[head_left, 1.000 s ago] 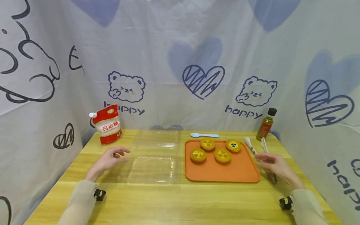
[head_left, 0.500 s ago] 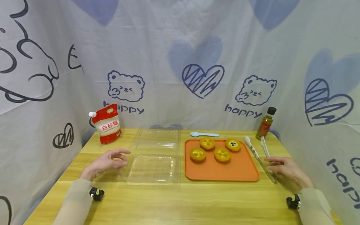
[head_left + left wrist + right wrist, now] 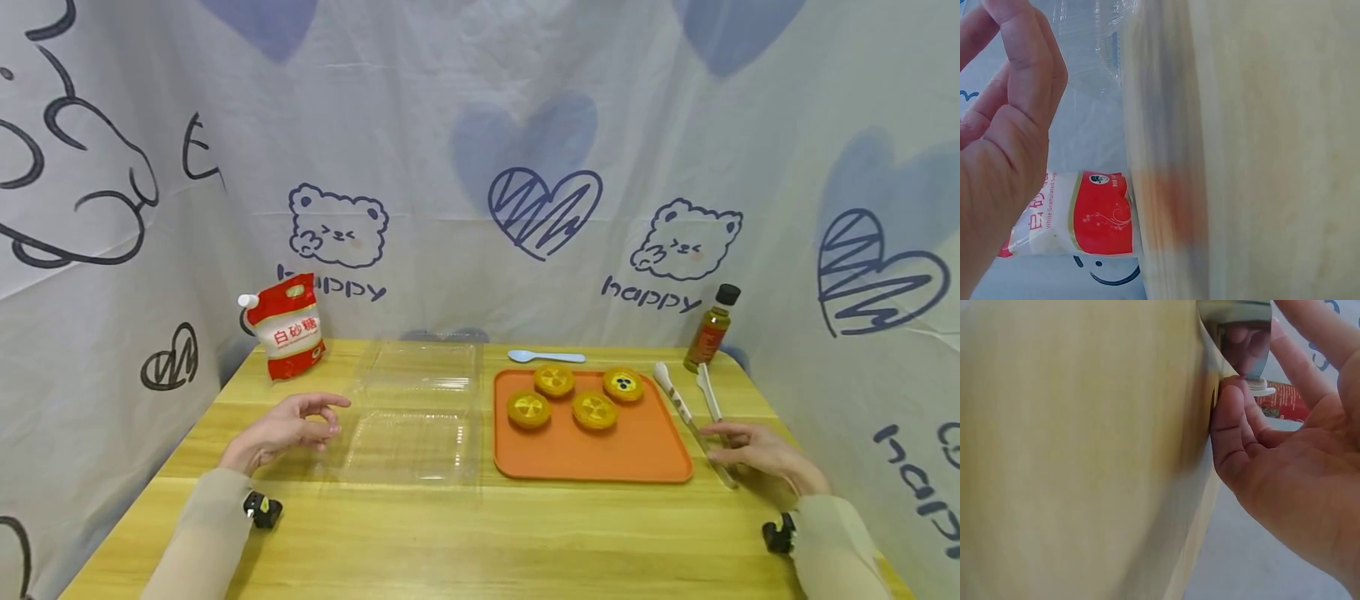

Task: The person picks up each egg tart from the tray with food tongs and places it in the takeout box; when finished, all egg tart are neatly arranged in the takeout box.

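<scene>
My right hand (image 3: pixel 765 457) is over the right arm of a pair of metal tongs (image 3: pixel 678 407) with white handles, its fingers loosely bent. In the right wrist view the tongs' shiny metal end (image 3: pixel 1244 347) is close to the fingers; a firm hold is not visible. My left hand (image 3: pixel 288 429) hovers with relaxed fingers beside an opened clear plastic box (image 3: pixel 408 446) and holds nothing. An orange tray (image 3: pixel 600 462) right of the box bears several egg tarts (image 3: pixel 595 411), one topped with dark berries.
A red-and-white sugar bag (image 3: pixel 291 333) with a white spout stands at the back left. Behind the tray lies a pale blue spoon (image 3: pixel 551 358). An oil bottle (image 3: pixel 707 337) with a black cap stands at the back right. Printed cloth hangs around the table.
My right hand has shifted right and slightly nearer, uncovering more of the tongs, then edged back left over them. The left hand has barely moved.
</scene>
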A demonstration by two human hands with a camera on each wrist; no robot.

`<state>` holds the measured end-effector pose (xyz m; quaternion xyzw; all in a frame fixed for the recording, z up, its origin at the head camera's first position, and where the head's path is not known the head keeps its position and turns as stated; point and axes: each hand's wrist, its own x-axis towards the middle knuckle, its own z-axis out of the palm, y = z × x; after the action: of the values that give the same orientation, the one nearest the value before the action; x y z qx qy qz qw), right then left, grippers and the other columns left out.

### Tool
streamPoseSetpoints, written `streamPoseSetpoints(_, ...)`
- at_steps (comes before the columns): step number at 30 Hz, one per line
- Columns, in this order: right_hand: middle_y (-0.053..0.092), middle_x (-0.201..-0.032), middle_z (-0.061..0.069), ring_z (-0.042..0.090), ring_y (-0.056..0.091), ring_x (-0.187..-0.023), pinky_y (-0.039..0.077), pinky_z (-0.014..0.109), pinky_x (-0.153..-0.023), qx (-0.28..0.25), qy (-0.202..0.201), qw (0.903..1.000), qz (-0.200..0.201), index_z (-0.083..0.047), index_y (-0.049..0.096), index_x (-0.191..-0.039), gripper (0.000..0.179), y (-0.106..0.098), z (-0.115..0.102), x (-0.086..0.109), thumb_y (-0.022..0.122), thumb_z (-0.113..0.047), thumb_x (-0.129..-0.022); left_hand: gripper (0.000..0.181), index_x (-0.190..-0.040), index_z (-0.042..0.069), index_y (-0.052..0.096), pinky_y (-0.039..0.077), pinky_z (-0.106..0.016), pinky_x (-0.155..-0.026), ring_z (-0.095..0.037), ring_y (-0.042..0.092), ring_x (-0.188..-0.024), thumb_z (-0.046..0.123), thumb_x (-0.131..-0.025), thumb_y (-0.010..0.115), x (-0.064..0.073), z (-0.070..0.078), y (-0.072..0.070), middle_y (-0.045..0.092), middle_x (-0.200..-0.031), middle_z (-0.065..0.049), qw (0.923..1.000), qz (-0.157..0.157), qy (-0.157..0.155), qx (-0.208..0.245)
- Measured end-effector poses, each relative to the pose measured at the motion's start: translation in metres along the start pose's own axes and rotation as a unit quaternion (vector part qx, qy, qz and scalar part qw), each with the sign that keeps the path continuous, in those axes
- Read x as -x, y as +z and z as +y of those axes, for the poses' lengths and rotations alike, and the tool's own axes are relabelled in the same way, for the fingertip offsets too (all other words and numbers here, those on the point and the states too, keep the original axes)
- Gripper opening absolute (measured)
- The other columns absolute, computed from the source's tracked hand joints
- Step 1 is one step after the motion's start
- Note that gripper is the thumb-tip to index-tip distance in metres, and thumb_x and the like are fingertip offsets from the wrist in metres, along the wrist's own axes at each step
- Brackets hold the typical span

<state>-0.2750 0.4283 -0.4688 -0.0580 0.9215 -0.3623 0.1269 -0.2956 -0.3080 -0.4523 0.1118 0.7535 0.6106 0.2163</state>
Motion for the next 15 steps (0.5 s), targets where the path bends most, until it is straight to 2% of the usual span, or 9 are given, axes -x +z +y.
streamPoseSetpoints(7,0.048,-0.140,0.031,0.037,0.054,-0.117,0.050,0.034,-0.087,0.017,0.008,0.9997,-0.012,0.003,0.050,-0.139,0.066,0.0025,-0.0022,-0.0069,0.072,-0.033,-0.089,0.061,-0.143,-0.009,0.036,0.058,-0.029,-0.071,-0.018,0.060,-0.080,0.005,-0.091,0.065,0.0020,0.0034,-0.0007,0.056,-0.100,-0.006,1.0000,-0.003,0.004,-0.004)
streamPoseSetpoints(15,0.052,-0.135,0.031,0.038,0.056,-0.117,0.052,0.032,-0.085,0.016,0.001,0.9998,0.009,0.010,0.053,-0.133,0.061,0.0004,-0.0024,-0.0045,0.071,-0.029,-0.089,0.060,-0.142,-0.008,0.037,0.059,-0.029,-0.072,-0.018,0.061,-0.079,0.005,-0.091,0.066,0.0027,0.0042,0.0006,0.057,-0.099,-0.005,1.0000,0.000,-0.002,-0.001)
